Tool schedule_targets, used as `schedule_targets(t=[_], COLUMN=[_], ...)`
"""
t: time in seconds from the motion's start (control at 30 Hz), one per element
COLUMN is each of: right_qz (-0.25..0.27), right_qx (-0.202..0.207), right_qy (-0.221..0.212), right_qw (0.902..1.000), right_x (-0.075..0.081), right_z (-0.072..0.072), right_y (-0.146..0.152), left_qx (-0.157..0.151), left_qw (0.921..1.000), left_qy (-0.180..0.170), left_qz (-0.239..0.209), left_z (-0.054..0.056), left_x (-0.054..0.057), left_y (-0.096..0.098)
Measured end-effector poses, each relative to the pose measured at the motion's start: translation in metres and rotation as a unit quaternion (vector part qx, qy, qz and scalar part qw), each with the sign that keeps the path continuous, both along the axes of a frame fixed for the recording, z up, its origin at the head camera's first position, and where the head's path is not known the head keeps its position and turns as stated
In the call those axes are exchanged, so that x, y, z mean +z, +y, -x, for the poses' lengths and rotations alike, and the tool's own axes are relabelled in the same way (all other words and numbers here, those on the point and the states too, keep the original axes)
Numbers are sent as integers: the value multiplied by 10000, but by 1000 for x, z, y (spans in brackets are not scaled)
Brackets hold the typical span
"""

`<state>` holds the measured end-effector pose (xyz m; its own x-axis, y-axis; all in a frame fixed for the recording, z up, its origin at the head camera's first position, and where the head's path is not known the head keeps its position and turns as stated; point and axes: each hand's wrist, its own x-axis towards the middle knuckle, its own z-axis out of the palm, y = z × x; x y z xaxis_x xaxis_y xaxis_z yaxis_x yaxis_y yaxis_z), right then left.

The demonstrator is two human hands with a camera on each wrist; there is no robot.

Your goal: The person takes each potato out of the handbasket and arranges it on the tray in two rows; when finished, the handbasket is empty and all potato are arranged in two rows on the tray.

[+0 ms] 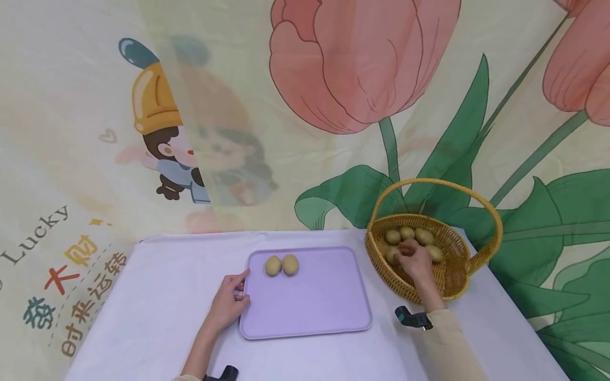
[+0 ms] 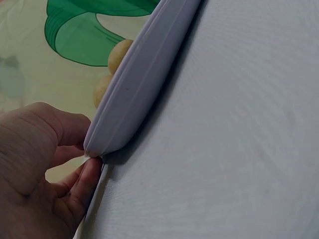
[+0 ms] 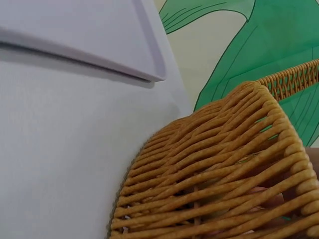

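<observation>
Left grip, right grip apart

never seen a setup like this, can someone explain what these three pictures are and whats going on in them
There is no machine: you see a person's bare left hand and right hand. The wide picture is taken from the head, looking forward and down; the other two from each wrist.

On the white-covered table lies a purple tray with two potatoes; to its right stands a wicker basket holding more potatoes. The left hand's fingers hold the tray's left edge. The right hand is inside the basket, fingers at a potato, but whether they grip it I can't tell.
</observation>
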<state>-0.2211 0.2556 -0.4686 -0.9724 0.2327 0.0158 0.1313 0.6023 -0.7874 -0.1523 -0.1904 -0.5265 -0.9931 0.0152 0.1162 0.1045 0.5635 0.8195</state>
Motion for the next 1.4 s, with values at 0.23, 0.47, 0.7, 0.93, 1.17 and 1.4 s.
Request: schedule_targets(t=[0.23, 0.47, 0.7, 0.93, 1.17, 1.4], right_qz=[254, 334, 182, 404, 292, 249], right_qx=[74, 405, 452, 480, 479, 448], right_qy=[-49, -89, -249, -457, -362, -459], right_qw=[9996, 9986, 9985, 9970, 9978, 9976], right_x=[-4, -4, -3, -5, -5, -3], right_z=[-1, -2, -2, -1, 2, 3], right_y=[-2, 1, 2, 2, 1, 0], left_qx=[-72, -97, -114, -133, -190, -82], left_qw=[9999, 9998, 9998, 9997, 9960, 9982], left_qy=[130, 138, 151, 156, 865, 578], left_qz=[-39, -116, -52, -97, -142, -134], left_z=[1, 3, 2, 0, -2, 0], left_x=[1, 0, -1, 1, -4, -5], left_y=[-1, 0, 1, 0, -2, -1])
